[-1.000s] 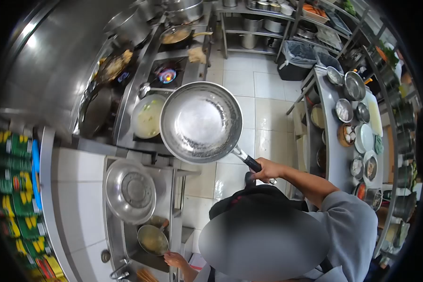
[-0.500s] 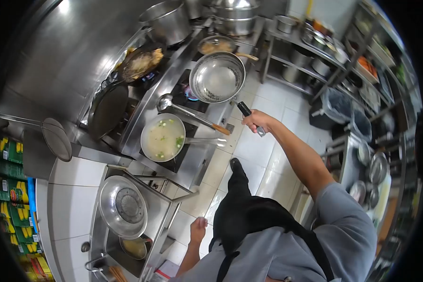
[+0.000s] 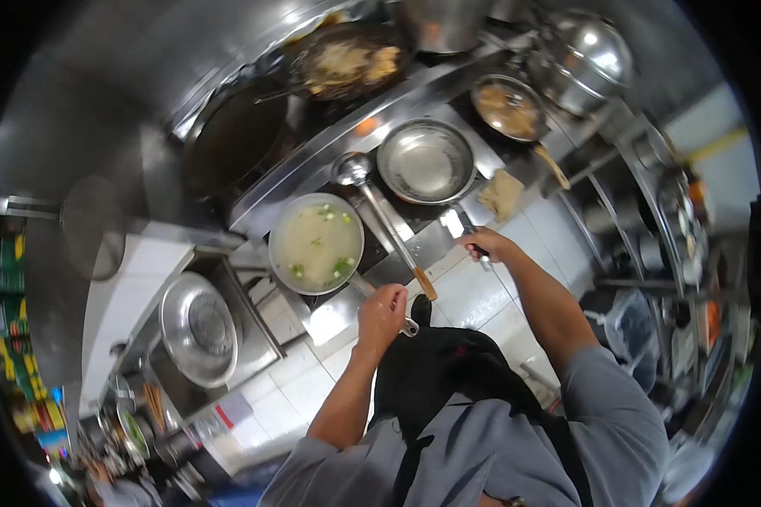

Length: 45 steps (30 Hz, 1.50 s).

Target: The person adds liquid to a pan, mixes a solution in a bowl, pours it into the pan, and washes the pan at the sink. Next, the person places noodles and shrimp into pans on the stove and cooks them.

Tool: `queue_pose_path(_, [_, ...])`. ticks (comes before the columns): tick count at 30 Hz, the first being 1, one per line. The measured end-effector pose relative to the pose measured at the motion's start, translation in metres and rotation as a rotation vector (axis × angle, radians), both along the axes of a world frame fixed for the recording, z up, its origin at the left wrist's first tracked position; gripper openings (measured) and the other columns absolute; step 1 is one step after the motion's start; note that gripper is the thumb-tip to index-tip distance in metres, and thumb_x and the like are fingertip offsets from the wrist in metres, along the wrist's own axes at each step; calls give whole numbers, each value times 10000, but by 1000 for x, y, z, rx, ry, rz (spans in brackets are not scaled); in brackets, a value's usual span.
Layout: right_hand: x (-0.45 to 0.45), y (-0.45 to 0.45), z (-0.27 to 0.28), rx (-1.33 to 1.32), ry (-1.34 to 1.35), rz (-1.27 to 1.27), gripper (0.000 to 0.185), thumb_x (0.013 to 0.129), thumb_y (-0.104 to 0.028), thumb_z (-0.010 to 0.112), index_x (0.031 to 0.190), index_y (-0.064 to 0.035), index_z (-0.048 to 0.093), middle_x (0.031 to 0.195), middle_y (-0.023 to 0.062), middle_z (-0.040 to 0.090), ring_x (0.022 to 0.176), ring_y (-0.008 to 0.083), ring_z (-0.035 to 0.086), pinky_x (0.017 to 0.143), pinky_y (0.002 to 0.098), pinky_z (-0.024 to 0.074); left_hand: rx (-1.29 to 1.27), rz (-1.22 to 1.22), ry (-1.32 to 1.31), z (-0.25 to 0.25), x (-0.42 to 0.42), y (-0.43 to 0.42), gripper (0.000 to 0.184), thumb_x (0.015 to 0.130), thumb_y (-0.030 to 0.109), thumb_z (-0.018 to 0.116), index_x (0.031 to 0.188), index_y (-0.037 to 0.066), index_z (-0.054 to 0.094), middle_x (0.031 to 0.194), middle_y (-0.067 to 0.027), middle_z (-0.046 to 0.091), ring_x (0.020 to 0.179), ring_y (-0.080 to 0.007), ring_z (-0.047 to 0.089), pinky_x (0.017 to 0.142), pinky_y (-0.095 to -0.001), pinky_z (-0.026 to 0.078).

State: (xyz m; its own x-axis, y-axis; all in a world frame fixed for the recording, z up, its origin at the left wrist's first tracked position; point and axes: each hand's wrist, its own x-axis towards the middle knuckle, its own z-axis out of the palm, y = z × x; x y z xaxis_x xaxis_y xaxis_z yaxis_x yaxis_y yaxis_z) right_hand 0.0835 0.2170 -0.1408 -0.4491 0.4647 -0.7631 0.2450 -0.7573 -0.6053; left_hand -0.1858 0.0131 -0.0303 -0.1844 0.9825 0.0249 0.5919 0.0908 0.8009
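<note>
An empty metal pan (image 3: pixel 427 160) rests on a stove burner, its dark handle held in my right hand (image 3: pixel 488 245). My left hand (image 3: pixel 382 311) is closed around the handle of a pan of pale soup (image 3: pixel 315 245) with green pieces floating in it. Between the two pans lies a ladle (image 3: pixel 389 221) with a wooden grip end, its metal bowl toward the back of the stove. A folded tan cloth (image 3: pixel 501 195) is on the stove edge, right of the empty pan.
A covered pan of food (image 3: pixel 509 107) and a steamer pot (image 3: pixel 582 59) stand at the back right. Behind the burners is a wok (image 3: pixel 347 63) with fried food. A large metal bowl (image 3: pixel 199 329) sits at the sink on the left. Shelves (image 3: pixel 634 211) stand right.
My right hand has lowered the empty pan onto the burner. My left hand has come up from the sink side and taken hold of the soup pan's handle. The view has turned.
</note>
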Motion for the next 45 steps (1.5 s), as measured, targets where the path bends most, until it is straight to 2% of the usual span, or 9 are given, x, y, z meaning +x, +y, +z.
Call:
queue_pose_path(7, [101,1,-41,-504,402,-316,251,984,-271,582,1067,-36,606,913,82,616,787,236,610,765,346,557,-137,201,-120,-16,58,13,130,906,147,657,828,43,657,683,-125,670,634,-283,688,584,-380,525])
queue_pose_path(9, [164,-32,-167,-300,-30,-393,227,968,-219,591,1079,-22,604,910,92,618,788,228,609,730,333,569,-138,220,-43,-78,100,46,137,892,128,657,936,3,622,748,-180,659,740,-319,702,652,-431,539])
queue_pose_path(11, [176,-38,-160,-204,-300,-529,223,944,-191,622,1082,-16,605,821,86,602,660,189,580,609,297,542,-315,550,453,-135,125,75,269,885,111,640,1065,-53,525,824,-256,641,821,-392,686,727,-487,541])
queue_pose_path(15, [209,13,-168,12,-166,-494,107,925,-152,626,967,-56,650,744,14,599,579,141,558,506,249,484,-364,731,285,-189,133,101,360,887,112,624,1132,-79,441,868,-300,606,925,-436,656,791,-525,513])
queue_pose_path(23, [332,90,-203,959,-566,621,344,941,-286,583,742,-20,671,685,88,638,595,206,597,477,360,450,-231,900,-165,-55,137,65,275,989,253,519,1052,-14,537,860,-275,638,760,-440,654,699,-513,511])
queue_pose_path(27, [346,63,-221,215,-367,839,278,892,-288,586,929,-50,723,929,143,717,810,331,695,803,406,552,-371,969,-178,0,112,-2,336,1030,320,458,1106,8,557,805,-240,638,650,-372,657,557,-492,501])
queue_pose_path(29, [336,45,-249,701,-229,1318,258,864,-278,648,942,-44,724,929,115,714,822,212,707,738,371,565,-327,969,51,-34,83,-28,332,1046,296,416,1179,28,560,849,-236,664,670,-379,667,555,-469,539])
queue_pose_path(33, [243,4,-213,882,-226,1575,308,822,-369,635,930,-95,724,1043,128,711,986,349,660,866,447,536,-419,1060,-104,-22,64,-12,366,1041,297,418,1280,45,533,937,-268,679,731,-431,678,603,-489,562])
queue_pose_path(45, [-87,-183,-212,-183,-102,478,547,895,-411,698,1343,-157,511,1062,61,659,905,188,622,754,444,524,-388,684,328,-39,28,-92,398,976,208,566,1346,66,525,1002,-259,688,883,-466,660,750,-525,528])
